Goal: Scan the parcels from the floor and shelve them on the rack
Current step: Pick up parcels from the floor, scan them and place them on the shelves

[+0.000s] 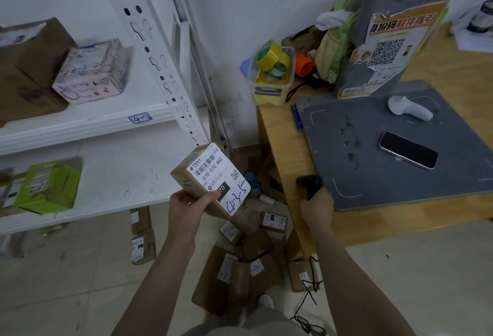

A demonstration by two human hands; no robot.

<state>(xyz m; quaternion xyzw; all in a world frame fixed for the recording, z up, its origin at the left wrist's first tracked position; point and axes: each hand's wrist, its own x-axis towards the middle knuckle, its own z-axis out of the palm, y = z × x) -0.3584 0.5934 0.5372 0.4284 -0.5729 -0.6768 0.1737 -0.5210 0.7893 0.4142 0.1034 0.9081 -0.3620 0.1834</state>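
Note:
My left hand [186,209] grips a small brown parcel [209,175] by its near end, label side up, with "4-3-5" handwritten in blue on the white label. A black barcode scanner [310,183] is held in my right hand [317,209] at the desk's front edge, to the parcel's right. Several more brown parcels [240,269] lie heaped on the floor below. The white rack [88,122] stands at the left, its shelf edge tagged "4-2".
The rack holds a pink box [92,71], brown boxes [26,69] and a green parcel [46,186]. On the wooden desk [280,149] sit a grey scan pad [373,162] with a phone [408,153], a white handheld device [408,109] and a tub of tape rolls [272,69]. The scanner's black cable [309,290] trails on the floor.

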